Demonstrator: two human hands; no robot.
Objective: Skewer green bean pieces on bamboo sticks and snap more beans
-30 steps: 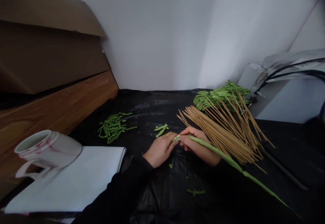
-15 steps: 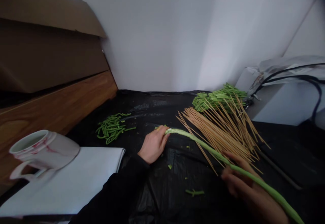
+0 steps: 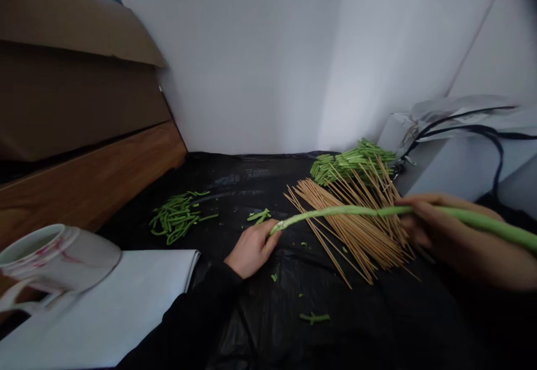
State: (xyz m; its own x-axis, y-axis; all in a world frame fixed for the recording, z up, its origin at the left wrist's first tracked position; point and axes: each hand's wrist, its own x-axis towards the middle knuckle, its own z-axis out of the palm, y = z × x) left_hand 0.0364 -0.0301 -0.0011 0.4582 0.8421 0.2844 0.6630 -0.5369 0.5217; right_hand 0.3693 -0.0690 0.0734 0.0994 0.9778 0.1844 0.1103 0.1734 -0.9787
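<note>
A long green bean point(image 3: 327, 212) stretches between my two hands. My left hand point(image 3: 251, 248), in a black sleeve, is closed on its pale tip. Farther right, my right hand point(image 3: 447, 227) pinches the bean along its length, and the thicker end runs past it out of view. My right hand is slightly blurred. Under the bean lies a loose bundle of thin wooden skewers point(image 3: 350, 227). Just beyond my left hand are a few short cut bean pieces point(image 3: 259, 216). A small branched green scrap point(image 3: 314, 318) lies nearer to me.
Black plastic sheeting point(image 3: 235, 177) covers the table. Cut bean pieces form one pile point(image 3: 178, 216) at left and another point(image 3: 356, 160) behind the skewers. A white mug point(image 3: 62, 255) rests on folded white paper point(image 3: 138, 297). A cardboard box point(image 3: 75, 90) stands left; black cables point(image 3: 470, 129) hang right.
My right hand has moved up and to the right, raising the bean from a downward slant to nearly level. My left hand still holds the tip. The view has shifted slightly right.
</note>
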